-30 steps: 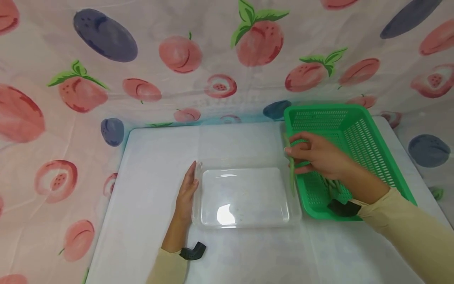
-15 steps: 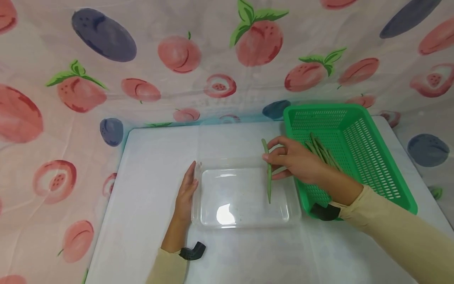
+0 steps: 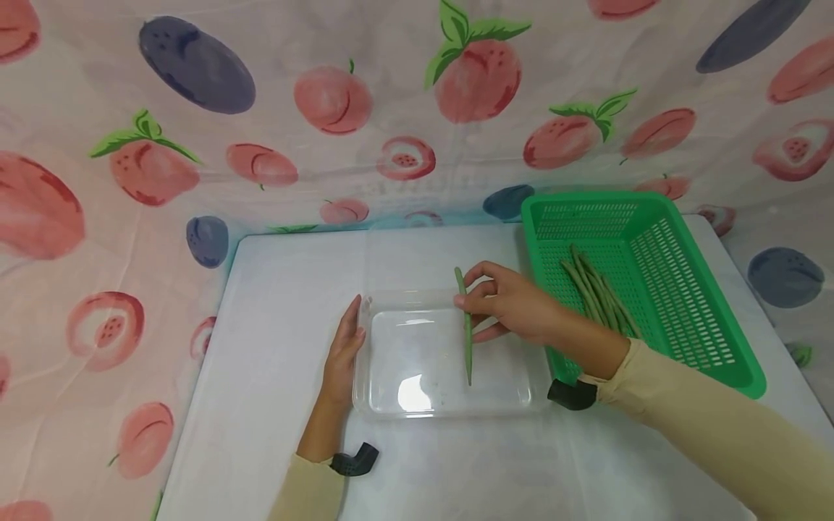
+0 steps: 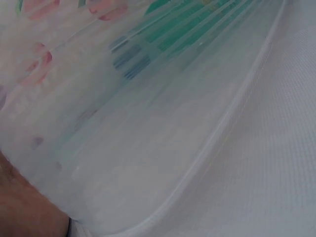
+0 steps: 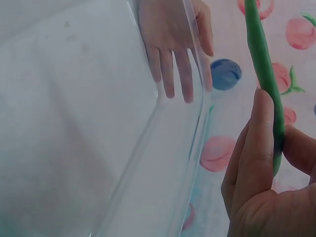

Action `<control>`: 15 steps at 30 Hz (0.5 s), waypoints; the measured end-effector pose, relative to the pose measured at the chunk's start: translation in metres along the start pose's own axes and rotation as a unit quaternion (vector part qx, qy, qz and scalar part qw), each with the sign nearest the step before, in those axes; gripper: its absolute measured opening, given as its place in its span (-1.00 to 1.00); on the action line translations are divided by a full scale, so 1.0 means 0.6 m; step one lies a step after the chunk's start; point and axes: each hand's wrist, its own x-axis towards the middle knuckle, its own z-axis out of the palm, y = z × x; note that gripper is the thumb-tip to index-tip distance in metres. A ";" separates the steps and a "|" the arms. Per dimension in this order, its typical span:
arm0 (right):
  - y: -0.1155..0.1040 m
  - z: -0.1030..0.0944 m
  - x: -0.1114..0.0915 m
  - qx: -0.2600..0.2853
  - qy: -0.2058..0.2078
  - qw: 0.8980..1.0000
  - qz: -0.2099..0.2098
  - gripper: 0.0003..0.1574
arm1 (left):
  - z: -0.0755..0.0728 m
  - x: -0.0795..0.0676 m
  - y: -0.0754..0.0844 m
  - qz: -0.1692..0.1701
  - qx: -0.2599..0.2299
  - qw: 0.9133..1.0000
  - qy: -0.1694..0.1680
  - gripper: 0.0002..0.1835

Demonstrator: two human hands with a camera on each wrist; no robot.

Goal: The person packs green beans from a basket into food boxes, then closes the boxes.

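My right hand (image 3: 504, 304) pinches one long green bean (image 3: 465, 329) and holds it above the clear plastic tray (image 3: 449, 405) in the middle of the white table. In the right wrist view the green bean (image 5: 264, 74) sits between thumb and fingers, with the clear tray (image 5: 163, 163) below. My left hand (image 3: 342, 354) lies flat with straight fingers against the tray's left wall; it also shows through the tray as the left hand (image 5: 173, 39). Several more beans (image 3: 596, 289) lie in the green basket (image 3: 691, 304) at the right. The left wrist view shows only the tray wall (image 4: 197, 148).
A fruit-patterned cloth (image 3: 260, 108) hangs behind and around the white table (image 3: 274, 289). The green basket stands close beside the tray's right side. Bare tabletop lies to the left of the tray and in front of it.
My right hand has carried the bean leftward from the basket's edge to over the tray's middle. The beans left in the basket are now uncovered. The left hand has not moved.
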 end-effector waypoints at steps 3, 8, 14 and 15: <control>0.001 0.013 0.004 0.001 -0.006 1.000 0.003 -0.44 | 0.000 -0.001 0.000 -0.002 -0.003 1.000 -0.001 -0.35; 0.003 0.034 0.013 0.003 -0.014 1.000 0.005 -0.47 | 0.000 -0.001 0.000 -0.003 0.000 1.000 0.001 -0.36; 0.004 0.059 0.024 -0.004 -0.018 1.000 0.012 -0.46 | 0.000 -0.001 0.001 -0.004 0.003 1.000 0.002 -0.36; 0.004 0.063 0.026 -0.004 -0.018 1.000 0.014 -0.46 | -0.001 -0.001 0.001 -0.004 0.004 1.000 0.002 -0.36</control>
